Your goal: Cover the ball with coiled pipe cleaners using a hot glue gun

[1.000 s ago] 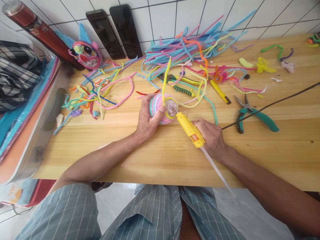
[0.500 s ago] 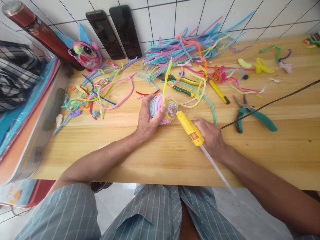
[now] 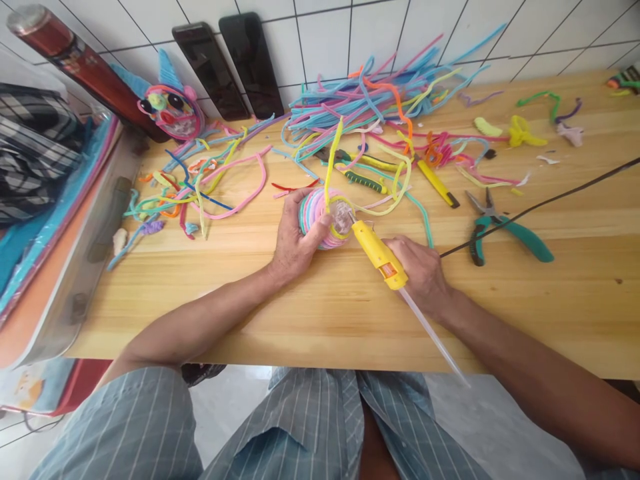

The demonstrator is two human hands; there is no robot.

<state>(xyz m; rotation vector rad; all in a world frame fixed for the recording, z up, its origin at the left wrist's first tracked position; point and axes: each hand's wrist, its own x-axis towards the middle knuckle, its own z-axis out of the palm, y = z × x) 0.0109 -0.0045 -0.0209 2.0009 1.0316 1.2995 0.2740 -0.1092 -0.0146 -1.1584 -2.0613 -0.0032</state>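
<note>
My left hand (image 3: 299, 230) is wrapped around a round object coiled in pastel pipe cleaners (image 3: 313, 212), its thumb pressed on the near side. The clear end (image 3: 342, 217) of this object faces right, ringed by yellow. A yellow pipe cleaner (image 3: 332, 160) sticks up from the ring. In my right hand (image 3: 417, 273) is a yellow hot glue gun (image 3: 379, 253), its nozzle at the clear end's right edge; I cannot tell whether it touches. A long translucent glue stick (image 3: 435, 337) extends from the gun's back, and a black cord (image 3: 540, 208) runs off right.
Behind my hands lie a heap of pipe cleaners (image 3: 370, 100), green-handled cutters (image 3: 367, 181) and a yellow utility knife (image 3: 437, 180). Teal pliers (image 3: 520, 237) rest at right, under the cord. Two phones (image 3: 253, 65), a horned figure (image 3: 175, 110) and a red flask (image 3: 85, 70) stand by the wall.
</note>
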